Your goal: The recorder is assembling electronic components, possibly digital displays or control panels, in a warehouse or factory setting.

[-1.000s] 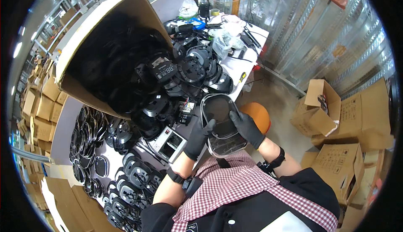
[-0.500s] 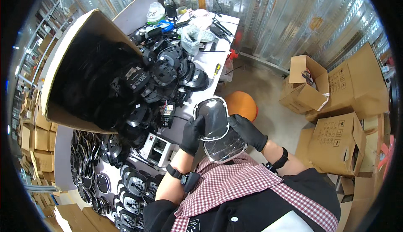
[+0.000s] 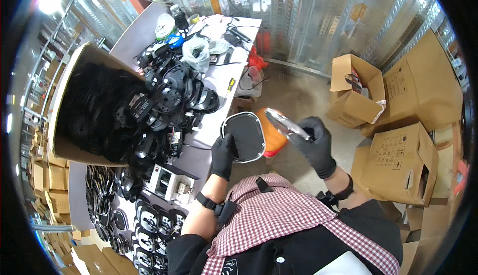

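Your left hand (image 3: pixel 222 155), in a black glove, is closed around the lower left edge of a black mirror housing (image 3: pixel 244 136), holding it upright with its dark flat face toward you, forearm rising from the lower edge. Your right hand (image 3: pixel 314 143), also gloved, pinches a silvery mirror glass (image 3: pixel 285 122) just right of the housing, tilted edge-on, wrist bent inward. An orange stool (image 3: pixel 273 134) sits directly behind the housing. Left of the housing, the grey table (image 3: pixel 199 150) carries a heap of black mirror parts (image 3: pixel 169 101) spilling from a tipped cardboard box (image 3: pixel 64 91). Well right of the housing stand brown cartons (image 3: pixel 398 160).
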`<state>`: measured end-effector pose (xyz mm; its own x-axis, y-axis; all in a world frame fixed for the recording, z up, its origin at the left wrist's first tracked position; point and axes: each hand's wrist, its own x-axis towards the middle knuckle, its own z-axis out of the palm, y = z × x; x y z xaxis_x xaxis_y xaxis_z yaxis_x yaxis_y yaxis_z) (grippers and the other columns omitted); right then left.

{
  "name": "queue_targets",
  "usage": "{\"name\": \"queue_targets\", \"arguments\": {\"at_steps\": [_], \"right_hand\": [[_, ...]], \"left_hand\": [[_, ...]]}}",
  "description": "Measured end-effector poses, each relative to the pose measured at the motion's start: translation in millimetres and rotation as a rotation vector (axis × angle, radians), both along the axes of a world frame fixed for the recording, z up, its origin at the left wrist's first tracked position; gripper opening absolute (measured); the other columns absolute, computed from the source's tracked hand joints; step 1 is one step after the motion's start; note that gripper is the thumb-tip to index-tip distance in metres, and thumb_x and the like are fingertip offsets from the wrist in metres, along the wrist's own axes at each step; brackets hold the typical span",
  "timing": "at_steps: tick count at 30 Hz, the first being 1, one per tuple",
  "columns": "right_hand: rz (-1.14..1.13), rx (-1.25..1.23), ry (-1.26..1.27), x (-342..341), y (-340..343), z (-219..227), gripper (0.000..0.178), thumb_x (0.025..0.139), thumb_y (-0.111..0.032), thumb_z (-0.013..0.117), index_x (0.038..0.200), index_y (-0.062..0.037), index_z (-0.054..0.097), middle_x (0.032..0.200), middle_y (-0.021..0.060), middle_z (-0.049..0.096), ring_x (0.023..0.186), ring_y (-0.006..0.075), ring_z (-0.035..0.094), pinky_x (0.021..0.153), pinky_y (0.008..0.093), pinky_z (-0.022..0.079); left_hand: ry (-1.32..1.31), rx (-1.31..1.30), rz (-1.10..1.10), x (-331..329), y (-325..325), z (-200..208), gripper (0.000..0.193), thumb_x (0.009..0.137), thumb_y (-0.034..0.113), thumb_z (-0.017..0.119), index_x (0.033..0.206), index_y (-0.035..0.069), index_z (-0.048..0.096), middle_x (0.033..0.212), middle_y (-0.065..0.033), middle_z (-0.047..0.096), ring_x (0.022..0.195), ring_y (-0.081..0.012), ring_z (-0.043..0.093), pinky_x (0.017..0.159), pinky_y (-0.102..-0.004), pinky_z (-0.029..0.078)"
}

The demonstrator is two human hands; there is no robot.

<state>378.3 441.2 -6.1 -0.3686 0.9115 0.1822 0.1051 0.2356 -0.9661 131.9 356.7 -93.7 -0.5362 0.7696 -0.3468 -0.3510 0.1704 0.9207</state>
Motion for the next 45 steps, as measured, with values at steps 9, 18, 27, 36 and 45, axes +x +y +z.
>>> {"name": "queue_targets", "arguments": {"at_steps": [9,18,27,36,45], "right_hand": [[0.174,0.765,-0.36,-3,-29,-10,0.039,0.069,-0.024,0.081,0.103,-0.0107,0.069,0.094,0.0073,0.064,0.089,0.0296,0.06,0.084,0.0428,0.045],[-0.221,-0.075,-0.115,17,-49,-23,0.057,0.092,-0.028,0.062,0.138,-0.0036,0.038,0.117,0.0205,0.059,0.106,0.0322,0.059,0.092,0.0422,0.045],[-0.21,-0.077,-0.147,-29,-97,-49,0.065,0.096,-0.031,0.057,0.146,-0.0036,0.026,0.131,0.0242,0.051,0.124,0.0316,0.052,0.102,0.0412,0.041],[0.132,-0.426,0.11,-4,-156,-65,0.085,0.086,-0.03,0.071,0.148,-0.001,0.021,0.148,0.0168,0.035,0.138,0.0255,0.032,0.114,0.039,0.027],[0.088,-0.583,0.035,26,-151,-89,0.061,0.095,-0.017,0.058,0.145,-0.0022,0.027,0.146,0.015,0.038,0.133,0.0242,0.038,0.111,0.0405,0.033]], "left_hand": [[0.64,0.331,-0.276,76,37,11,0.032,0.101,0.023,0.043,0.11,-0.001,0.063,0.1,-0.0092,0.065,0.091,-0.0118,0.06,0.08,-0.0268,0.049],[0.26,0.259,-0.488,63,6,24,0.038,0.101,0.022,0.042,0.128,-0.003,0.053,0.121,-0.0123,0.061,0.105,-0.0207,0.06,0.092,-0.0315,0.048],[0.626,0.432,-0.498,32,-16,1,0.035,0.101,0.02,0.042,0.131,0.002,0.05,0.127,-0.0143,0.056,0.117,-0.0238,0.054,0.099,-0.0355,0.044],[-0.111,0.34,-0.945,19,-71,24,0.053,0.093,0.024,0.063,0.138,0.003,0.044,0.139,-0.0119,0.049,0.125,-0.0219,0.047,0.107,-0.0366,0.038],[-0.153,0.109,-1.075,52,-46,25,0.064,0.089,0.021,0.068,0.143,0.004,0.037,0.136,-0.0129,0.051,0.126,-0.0217,0.047,0.107,-0.037,0.037]]}}
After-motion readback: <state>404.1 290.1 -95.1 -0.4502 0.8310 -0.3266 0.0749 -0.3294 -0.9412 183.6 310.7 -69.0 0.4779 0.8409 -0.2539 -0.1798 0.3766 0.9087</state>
